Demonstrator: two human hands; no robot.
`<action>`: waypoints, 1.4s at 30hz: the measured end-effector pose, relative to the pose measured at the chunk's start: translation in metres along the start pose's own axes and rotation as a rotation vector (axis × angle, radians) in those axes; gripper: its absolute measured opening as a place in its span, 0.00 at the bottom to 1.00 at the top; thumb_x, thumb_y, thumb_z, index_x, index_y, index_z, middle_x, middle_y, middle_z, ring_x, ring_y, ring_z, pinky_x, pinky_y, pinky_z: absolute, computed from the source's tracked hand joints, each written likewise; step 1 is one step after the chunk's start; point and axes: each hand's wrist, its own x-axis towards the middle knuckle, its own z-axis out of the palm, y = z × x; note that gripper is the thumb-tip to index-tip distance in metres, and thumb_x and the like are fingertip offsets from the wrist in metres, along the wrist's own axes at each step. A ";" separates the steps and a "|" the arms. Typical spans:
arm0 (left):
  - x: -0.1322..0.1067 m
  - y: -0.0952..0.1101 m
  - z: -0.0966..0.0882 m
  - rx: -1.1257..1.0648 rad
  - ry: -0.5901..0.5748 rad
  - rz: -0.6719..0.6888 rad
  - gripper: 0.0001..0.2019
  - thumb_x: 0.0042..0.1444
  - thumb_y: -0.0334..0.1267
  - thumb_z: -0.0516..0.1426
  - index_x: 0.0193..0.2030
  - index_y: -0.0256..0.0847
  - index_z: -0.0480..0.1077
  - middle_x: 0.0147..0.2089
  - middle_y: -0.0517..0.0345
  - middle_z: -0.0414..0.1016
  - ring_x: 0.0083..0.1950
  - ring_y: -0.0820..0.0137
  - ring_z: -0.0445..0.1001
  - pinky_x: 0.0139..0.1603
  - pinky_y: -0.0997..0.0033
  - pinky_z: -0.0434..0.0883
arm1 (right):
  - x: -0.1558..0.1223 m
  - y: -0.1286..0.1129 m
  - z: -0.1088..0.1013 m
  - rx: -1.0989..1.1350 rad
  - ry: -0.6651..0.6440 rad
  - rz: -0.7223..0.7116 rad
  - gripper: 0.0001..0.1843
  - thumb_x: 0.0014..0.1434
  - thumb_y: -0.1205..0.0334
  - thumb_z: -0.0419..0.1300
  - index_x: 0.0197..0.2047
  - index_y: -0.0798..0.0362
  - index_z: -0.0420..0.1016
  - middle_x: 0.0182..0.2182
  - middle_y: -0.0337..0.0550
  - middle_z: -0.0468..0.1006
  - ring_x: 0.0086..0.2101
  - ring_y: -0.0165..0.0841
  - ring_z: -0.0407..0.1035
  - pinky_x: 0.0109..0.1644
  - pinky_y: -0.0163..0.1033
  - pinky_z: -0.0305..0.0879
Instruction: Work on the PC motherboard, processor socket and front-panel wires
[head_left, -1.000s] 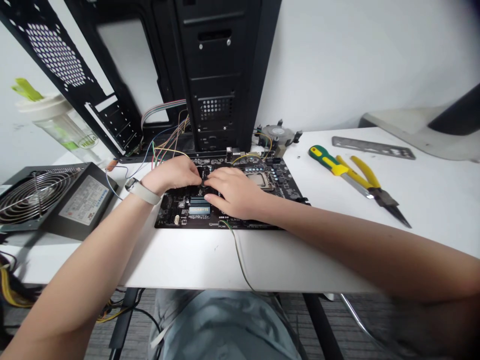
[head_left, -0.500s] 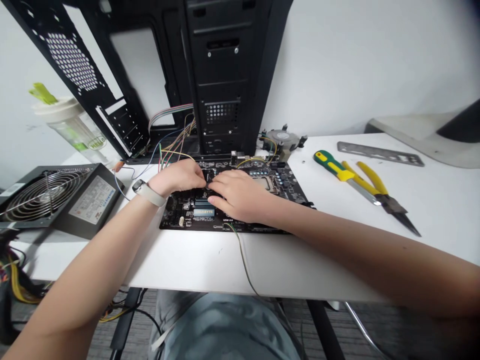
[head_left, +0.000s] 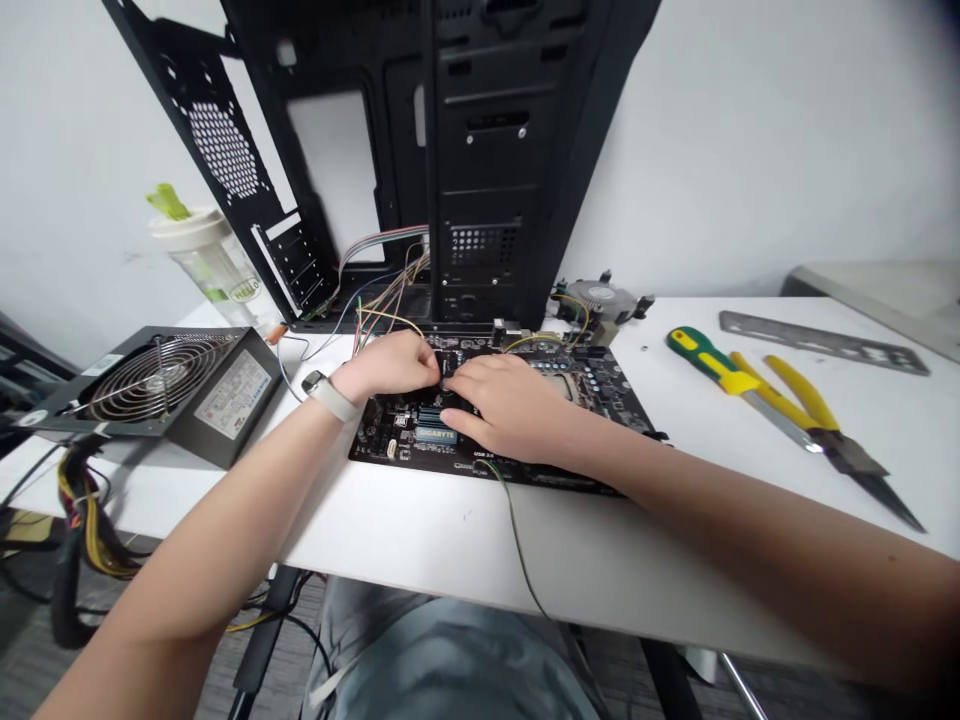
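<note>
A black motherboard lies flat on the white table in front of me. My left hand rests on its left half with the fingers curled and pinched together. My right hand lies over the board's middle, fingers bent, its fingertips meeting those of the left hand at a small dark part I cannot make out. A white band circles my left wrist. Thin coloured wires run from the open black computer case down to the board near my left hand.
A power supply with a round fan grille sits at the left. A green-and-yellow screwdriver and yellow-handled pliers lie to the right, with a metal I/O plate behind. A cooler fan and a plastic bottle stand at the back.
The view has shifted, so everything sits further right and lower in the picture. Both hands stay pinched together at the same spot on the motherboard.
</note>
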 end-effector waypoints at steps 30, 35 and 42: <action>-0.017 0.014 0.014 0.086 0.154 0.028 0.09 0.51 0.40 0.56 0.37 0.43 0.75 0.28 0.62 0.75 0.30 0.69 0.69 0.30 0.71 0.57 | -0.004 0.007 0.017 0.248 0.216 0.073 0.22 0.60 0.53 0.54 0.52 0.59 0.70 0.51 0.55 0.75 0.51 0.45 0.67 0.59 0.53 0.58; -0.015 0.015 0.014 0.059 0.143 0.039 0.08 0.50 0.38 0.56 0.35 0.43 0.75 0.29 0.62 0.75 0.30 0.70 0.69 0.30 0.71 0.58 | -0.004 0.007 0.018 0.255 0.230 0.065 0.21 0.60 0.54 0.55 0.52 0.58 0.70 0.50 0.53 0.75 0.51 0.44 0.67 0.60 0.53 0.57; -0.015 0.012 0.016 0.069 0.161 0.052 0.07 0.51 0.39 0.56 0.34 0.42 0.74 0.28 0.62 0.74 0.29 0.69 0.68 0.30 0.71 0.57 | -0.003 0.007 0.017 0.255 0.216 0.057 0.23 0.60 0.55 0.55 0.54 0.60 0.70 0.51 0.54 0.75 0.52 0.44 0.66 0.60 0.53 0.57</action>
